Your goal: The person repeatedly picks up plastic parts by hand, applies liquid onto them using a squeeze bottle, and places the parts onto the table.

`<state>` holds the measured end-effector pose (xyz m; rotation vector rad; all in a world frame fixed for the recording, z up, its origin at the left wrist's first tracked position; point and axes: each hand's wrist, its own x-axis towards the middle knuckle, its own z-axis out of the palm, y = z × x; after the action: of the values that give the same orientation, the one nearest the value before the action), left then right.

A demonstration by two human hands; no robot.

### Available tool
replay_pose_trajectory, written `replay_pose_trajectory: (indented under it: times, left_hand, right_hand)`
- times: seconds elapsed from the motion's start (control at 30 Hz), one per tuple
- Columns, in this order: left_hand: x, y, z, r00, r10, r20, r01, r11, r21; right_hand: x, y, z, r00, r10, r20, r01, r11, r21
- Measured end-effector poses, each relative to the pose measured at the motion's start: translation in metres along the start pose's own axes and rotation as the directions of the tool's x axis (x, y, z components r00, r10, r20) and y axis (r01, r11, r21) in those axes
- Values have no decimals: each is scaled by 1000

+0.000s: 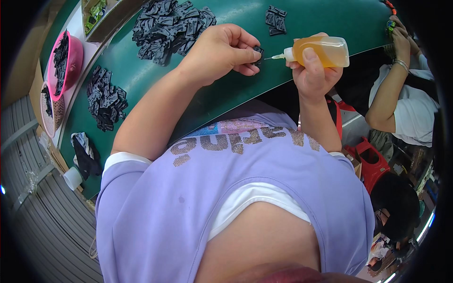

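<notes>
Between the thumb and fingers of my left hand (225,51) is a small black plastic part (257,55), mostly covered by the fingertips. My right hand (315,75) grips a clear squeeze bottle (332,52) of amber liquid, tilted on its side. Its thin needle tip points left and ends close to the black part; whether they touch I cannot tell. Beyond my left hand lies a large pile of black plastic parts (165,30) on the green table (188,111). A smaller group of the same parts (275,20) lies beyond the bottle.
Left of my arm are another heap of black parts (104,96), a dark cloth (87,158) and a white cup (72,178). A pink basin (74,63) of black parts stands at the far left. A co-worker (406,94) sits at the right, near a red stool (370,160).
</notes>
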<state>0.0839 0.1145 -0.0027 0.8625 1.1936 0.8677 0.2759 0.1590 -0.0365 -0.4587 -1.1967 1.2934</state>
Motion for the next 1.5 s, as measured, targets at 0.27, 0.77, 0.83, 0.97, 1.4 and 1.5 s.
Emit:
replay_pose_trajectory:
  times: [0.27, 0.77, 0.83, 0.97, 1.4, 1.5]
  left_hand:
    - [1, 1, 1, 1000, 4, -15, -4, 1000, 6]
    - [1, 4, 2, 1000, -2, -15, 2, 1000, 21]
    - [2, 3, 1, 1000, 0, -17, 0, 1000, 15]
    - [3, 0, 0, 1000, -2, -15, 1, 1000, -24]
    - [1, 7, -3, 978, -12, -209, -3, 997, -73]
    - [10, 11, 1, 979, 13, -203, -27, 998, -65]
  right_hand:
    - [-1, -1, 3, 997, 12, 71, -7, 997, -77]
    - [0, 6, -3, 986, -64, 152, 97, 971, -218]
    - [-1, -1, 3, 995, -21, 99, 40, 980, -196]
    - [7, -2, -7, 992, 62, -113, -52, 994, 94]
    - [13, -7, -39, 978, 107, -180, -40, 939, 341]
    - [7, -6, -44, 970, 123, -211, -54, 951, 305]
